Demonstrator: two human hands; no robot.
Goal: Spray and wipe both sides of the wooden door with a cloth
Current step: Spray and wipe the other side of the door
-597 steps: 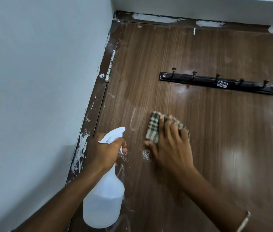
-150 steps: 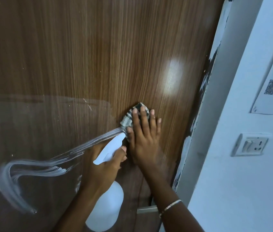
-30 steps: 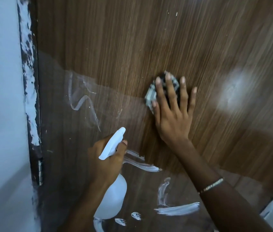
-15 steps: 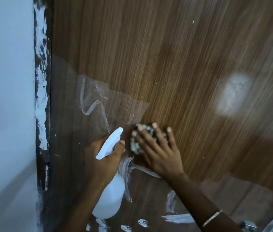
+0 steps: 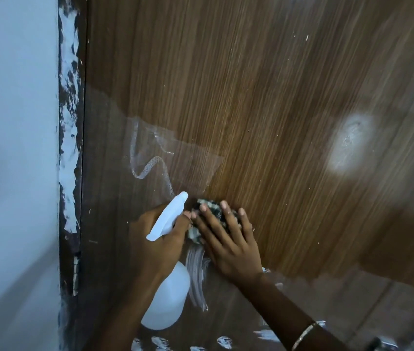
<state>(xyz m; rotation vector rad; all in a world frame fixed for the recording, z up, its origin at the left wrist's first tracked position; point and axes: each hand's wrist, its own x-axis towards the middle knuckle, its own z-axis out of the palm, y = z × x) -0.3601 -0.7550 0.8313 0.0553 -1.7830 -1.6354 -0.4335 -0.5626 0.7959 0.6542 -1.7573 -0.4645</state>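
The checked cloth [image 5: 211, 207] is pressed against the wooden door [image 5: 251, 97] by the spread fingers of the right hand [image 5: 228, 241], and is mostly hidden beneath them. The white spray bottle [image 5: 167, 305] is gripped at its neck by the left hand [image 5: 159, 245]; its trigger is covered.

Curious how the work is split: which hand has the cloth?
The right hand, pressing the checked cloth flat against the door; the left hand instead grips the white spray bottle.

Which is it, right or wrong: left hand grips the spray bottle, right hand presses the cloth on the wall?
Wrong surface. Head view: right hand presses the cloth on the wooden door, not the wall. Left hand does grip the spray bottle.
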